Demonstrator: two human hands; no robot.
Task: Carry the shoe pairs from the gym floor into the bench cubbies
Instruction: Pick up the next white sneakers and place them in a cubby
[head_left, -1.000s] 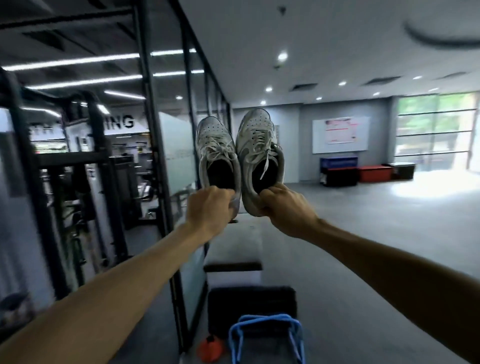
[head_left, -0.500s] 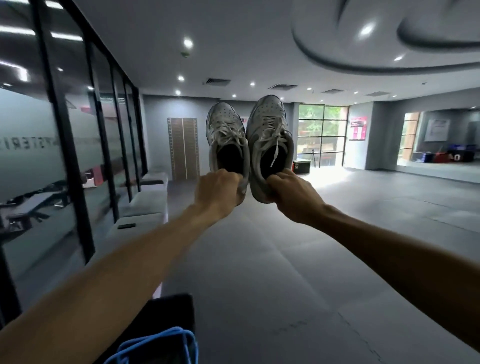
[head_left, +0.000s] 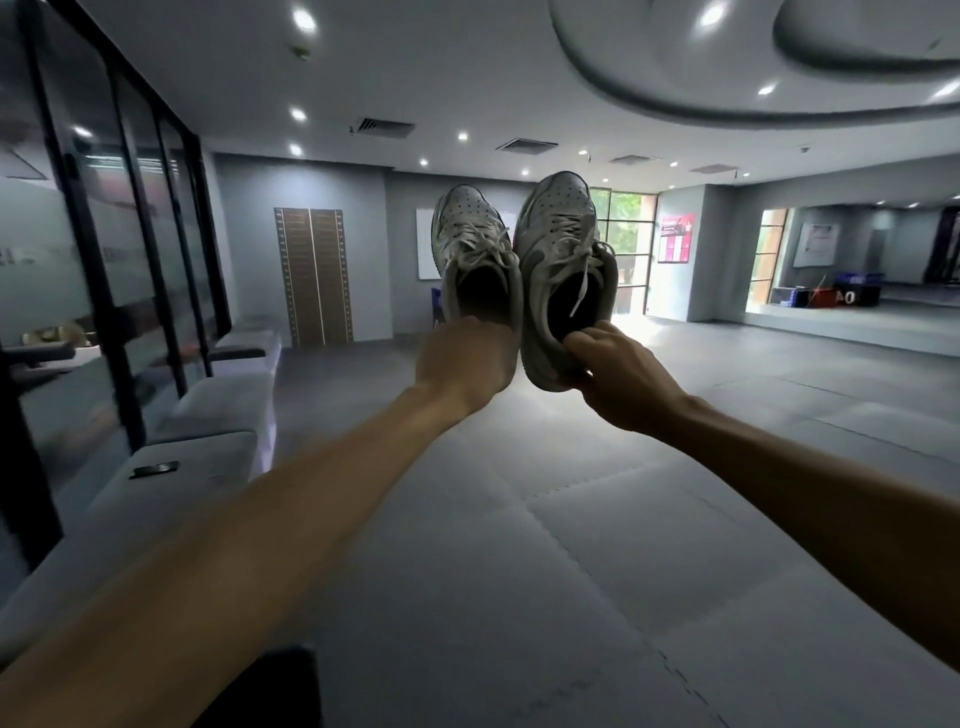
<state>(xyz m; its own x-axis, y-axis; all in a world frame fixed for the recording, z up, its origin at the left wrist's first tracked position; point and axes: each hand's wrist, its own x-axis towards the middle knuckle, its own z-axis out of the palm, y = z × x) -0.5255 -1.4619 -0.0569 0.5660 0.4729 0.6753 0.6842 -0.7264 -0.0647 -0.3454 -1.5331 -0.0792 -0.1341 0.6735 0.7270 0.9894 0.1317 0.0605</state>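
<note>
Both arms reach straight out in front of the person, each hand carrying one shoe of a pale, worn pair held up at about eye level, well above the floor. The left hand (head_left: 467, 364) has its grip closed around the heel of the left shoe (head_left: 475, 249), the back of the hand facing the camera so the fingers themselves are hidden behind it. The right hand (head_left: 618, 374) has its grip closed on the heel collar of the right shoe (head_left: 563, 260), with the fingertips (head_left: 584, 340) hooked over the rim into the dark opening and the thumb under the heel. The two shoes stand toes up, openings turned toward the camera, side by side and touching or very nearly so along their inner edges; a loose white lace hangs down into the mouth of the right shoe. Below and beyond them spreads a grey gym floor (head_left: 571, 545) of jointed mats. Along the left wall, beneath dark-framed glass panels (head_left: 104, 234), runs a row of grey cushioned benches (head_left: 208, 415), and a small dark flat object (head_left: 154, 469) lies on the nearest seat. Whether the benches have cubbies cannot be made out from this angle. At the far end, bright windows (head_left: 626, 249) let daylight spill onto the floor.
</note>
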